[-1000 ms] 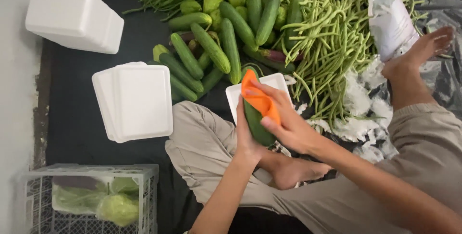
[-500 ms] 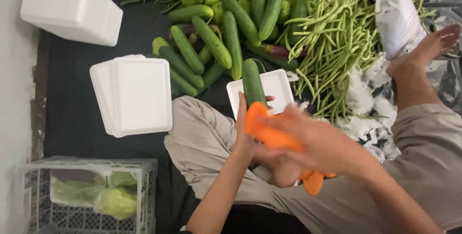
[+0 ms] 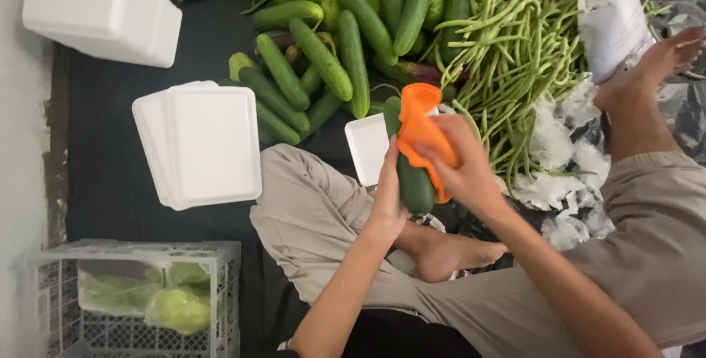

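A dark floor mat (image 3: 110, 196) carries everything. On it lie a heap of cucumbers (image 3: 323, 64), a spread of green beans (image 3: 507, 56), a stack of white foam trays (image 3: 202, 144), a white foam box (image 3: 99, 8), one single foam tray (image 3: 368, 148) and a pale plastic crate (image 3: 140, 299) holding cabbage.

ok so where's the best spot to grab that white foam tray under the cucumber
Probably the tray's bare left edge, coming from the left. The cucumber and orange cloth held by the left hand and right hand cover its right side, and it lies flat, so pinch the rim.
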